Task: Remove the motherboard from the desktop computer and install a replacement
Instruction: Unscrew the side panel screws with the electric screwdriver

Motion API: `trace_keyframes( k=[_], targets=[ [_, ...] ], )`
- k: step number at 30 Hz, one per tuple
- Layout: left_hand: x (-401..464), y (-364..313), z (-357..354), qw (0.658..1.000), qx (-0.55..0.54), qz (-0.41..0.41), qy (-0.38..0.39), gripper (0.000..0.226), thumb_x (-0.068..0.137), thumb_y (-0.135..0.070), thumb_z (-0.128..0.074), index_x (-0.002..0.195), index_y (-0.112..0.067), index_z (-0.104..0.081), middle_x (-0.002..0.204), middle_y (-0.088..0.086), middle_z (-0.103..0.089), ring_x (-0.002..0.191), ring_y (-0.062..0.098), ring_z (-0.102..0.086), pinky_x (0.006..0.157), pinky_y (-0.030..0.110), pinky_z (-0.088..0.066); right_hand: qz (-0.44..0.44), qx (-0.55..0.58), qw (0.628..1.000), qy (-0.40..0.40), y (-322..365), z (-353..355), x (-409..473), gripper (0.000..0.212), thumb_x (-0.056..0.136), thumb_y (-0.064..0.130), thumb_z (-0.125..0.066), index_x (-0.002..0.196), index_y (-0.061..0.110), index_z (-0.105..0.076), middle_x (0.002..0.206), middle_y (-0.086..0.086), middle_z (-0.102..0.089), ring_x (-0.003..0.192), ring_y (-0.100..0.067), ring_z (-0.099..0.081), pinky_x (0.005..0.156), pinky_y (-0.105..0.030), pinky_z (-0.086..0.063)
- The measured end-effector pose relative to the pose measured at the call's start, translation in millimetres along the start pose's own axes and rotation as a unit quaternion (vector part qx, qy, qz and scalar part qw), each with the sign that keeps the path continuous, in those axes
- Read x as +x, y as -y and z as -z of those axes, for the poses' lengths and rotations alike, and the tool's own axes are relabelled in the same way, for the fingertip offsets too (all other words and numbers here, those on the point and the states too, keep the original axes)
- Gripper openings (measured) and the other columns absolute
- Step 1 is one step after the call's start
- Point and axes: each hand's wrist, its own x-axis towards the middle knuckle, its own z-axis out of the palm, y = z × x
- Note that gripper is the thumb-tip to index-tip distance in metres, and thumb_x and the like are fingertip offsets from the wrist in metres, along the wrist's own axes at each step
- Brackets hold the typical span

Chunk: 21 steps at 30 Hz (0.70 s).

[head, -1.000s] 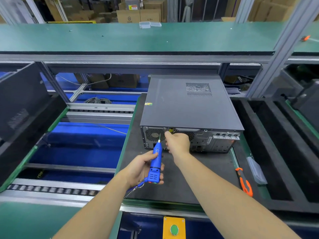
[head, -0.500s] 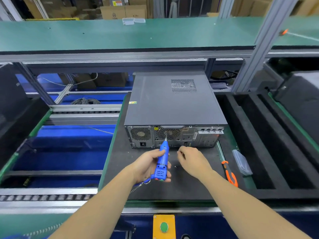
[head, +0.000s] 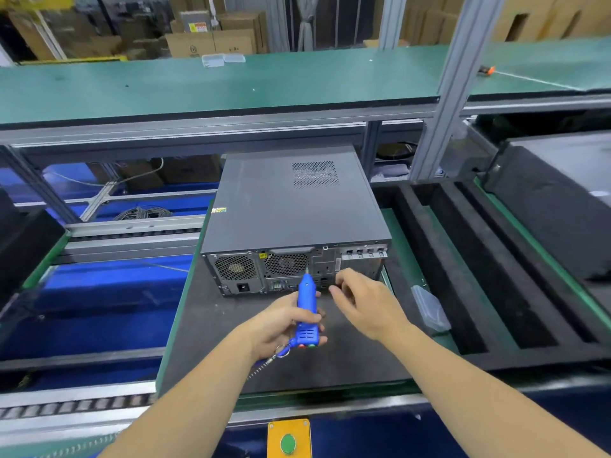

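While the desktop computer (head: 291, 206) lies on its side with its lid closed and its rear panel turned toward the viewer, no part of the motherboard can be seen, so the task is judged to be at its earliest stage, with the case still to be opened. The case is set at the twelve o'clock end of a black mat (head: 211, 325), whose bare surface toward six o'clock gives room for the panel to be drawn back; at three o'clock the room is bounded by black foam channels (head: 463, 259), and at nine o'clock by the mat's green edge and the drop to the blue conveyor bed (head: 99, 302). A blue electric screwdriver (head: 306, 309) is held upright in the left hand (head: 281, 322), fingers wrapped round its body, its bit raised just in front of the rear panel. The right hand (head: 360, 302) is held at three o'clock of the tool, fingers loosely curled near the panel; whether a screw is pinched there cannot be told. A small screw could be dropped and lost off the mat's edge if it is released carelessly, and the bit could slip and scar the panel if it is driven off-axis. A clear plastic box (head: 429, 309) lies near at three o'clock.
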Motion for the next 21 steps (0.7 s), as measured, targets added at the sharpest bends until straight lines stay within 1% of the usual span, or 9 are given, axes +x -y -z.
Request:
trace_keyframes(
  k=[3, 5, 7, 10, 11, 14, 17, 19, 21],
  targets=[
    [-1.9, 4.0, -11.0, 0.999, 0.037, -0.015, -0.02, 0.06, 0.091, 0.006, -0.064, 0.14, -0.016, -0.036, 0.1, 0.02, -0.056, 0.076, 0.033, -0.066, 0.075, 0.051, -0.06, 0.003, 0.006, 1.0, -0.011, -4.6, 5.9, 4.2, 0.021, 0.095, 0.032, -0.059, 0.11, 0.017, -0.058, 0.081, 0.015, -0.05, 0.067, -0.016, -0.052, 0.063, -0.035, -0.047],
    [-4.1, 6.2, -12.9, 0.999, 0.044, -0.016, -0.019, 0.064, 0.094, -0.003, -0.064, 0.136, -0.038, -0.03, 0.107, 0.019, -0.059, 0.078, 0.039, -0.069, 0.064, 0.052, -0.06, 0.025, -0.005, 0.999, -0.022, -7.6, 9.0, 7.4, 0.023, 0.095, 0.027, -0.059, 0.114, 0.016, -0.059, 0.083, 0.011, -0.056, 0.07, -0.02, -0.056, 0.062, -0.034, -0.048],
    [-9.3, 5.1, -13.0, 0.995, 0.096, -0.019, 0.005, 0.058, 0.097, -0.013, -0.062, 0.131, -0.052, -0.037, 0.115, 0.016, -0.057, 0.082, 0.04, -0.071, 0.055, 0.046, -0.059, 0.048, -0.021, 0.997, -0.058, -11.5, 12.7, 10.9, 0.021, 0.094, 0.019, -0.06, 0.112, 0.011, -0.063, 0.087, 0.003, -0.064, 0.073, -0.023, -0.06, 0.064, -0.035, -0.05],
    [-14.5, 7.8, -12.4, 0.983, 0.176, -0.049, 0.014, 0.028, 0.098, -0.018, -0.06, 0.116, -0.039, -0.061, 0.112, 0.014, -0.049, 0.082, 0.033, -0.072, 0.053, 0.041, -0.059, 0.06, -0.047, 0.993, -0.092, -16.5, 21.3, 22.6, 0.017, 0.093, 0.015, -0.056, 0.104, 0.006, -0.065, 0.086, -0.005, -0.065, 0.076, -0.03, -0.06, 0.069, -0.039, -0.049],
    [-15.7, 9.5, -13.0, 0.98, 0.188, -0.062, 0.015, 0.021, 0.096, -0.016, -0.064, 0.109, -0.031, -0.061, 0.107, 0.012, -0.048, 0.081, 0.03, -0.07, 0.055, 0.041, -0.06, 0.058, -0.055, 0.991, -0.103, -18.6, 24.8, 28.1, 0.017, 0.094, 0.015, -0.054, 0.102, 0.005, -0.065, 0.085, -0.006, -0.064, 0.076, -0.031, -0.059, 0.07, -0.041, -0.048],
    [-18.5, 8.5, -17.8, 0.963, 0.247, -0.093, 0.053, 0.046, 0.076, -0.009, -0.081, 0.102, -0.023, -0.046, 0.098, 0.009, -0.045, 0.074, 0.027, -0.059, 0.067, 0.038, -0.056, 0.004, -0.072, 0.989, -0.127, -29.3, 34.9, 43.9, 0.017, 0.095, 0.015, -0.054, 0.103, 0.004, -0.065, 0.091, -0.009, -0.064, 0.083, -0.034, -0.058, 0.074, -0.047, -0.048],
    [-19.1, -1.1, -30.4, 0.89, 0.44, -0.086, 0.079, 0.069, 0.063, -0.024, -0.088, 0.106, -0.033, -0.036, 0.085, 0.004, -0.047, 0.064, 0.021, -0.046, 0.057, 0.037, -0.043, -0.106, -0.067, 0.985, -0.116, -44.1, 42.9, 51.9, 0.028, 0.099, 0.019, -0.051, 0.12, 0.004, -0.061, 0.113, -0.012, -0.063, 0.104, -0.034, -0.054, 0.09, -0.049, -0.045],
    [-16.6, -6.1, -40.0, 0.864, 0.486, -0.077, 0.102, 0.071, 0.063, -0.023, -0.087, 0.105, -0.037, -0.032, 0.081, 0.003, -0.047, 0.062, 0.021, -0.042, 0.054, 0.037, -0.041, -0.164, -0.024, 0.979, -0.116, -52.3, 47.1, 53.9, 0.033, 0.101, 0.022, -0.047, 0.128, 0.007, -0.059, 0.126, -0.01, -0.059, 0.116, -0.03, -0.049, 0.099, -0.042, -0.042],
    [-12.0, -8.8, -46.3, 0.851, 0.506, -0.081, 0.114, 0.068, 0.067, -0.017, -0.083, 0.104, -0.038, -0.03, 0.079, 0.0, -0.048, 0.059, 0.017, -0.041, 0.051, 0.031, -0.041, -0.219, 0.057, 0.968, -0.105, -56.1, 49.7, 55.1, 0.035, 0.102, 0.024, -0.043, 0.131, 0.011, -0.059, 0.13, -0.006, -0.058, 0.12, -0.024, -0.05, 0.098, -0.032, -0.039]
  ],
)
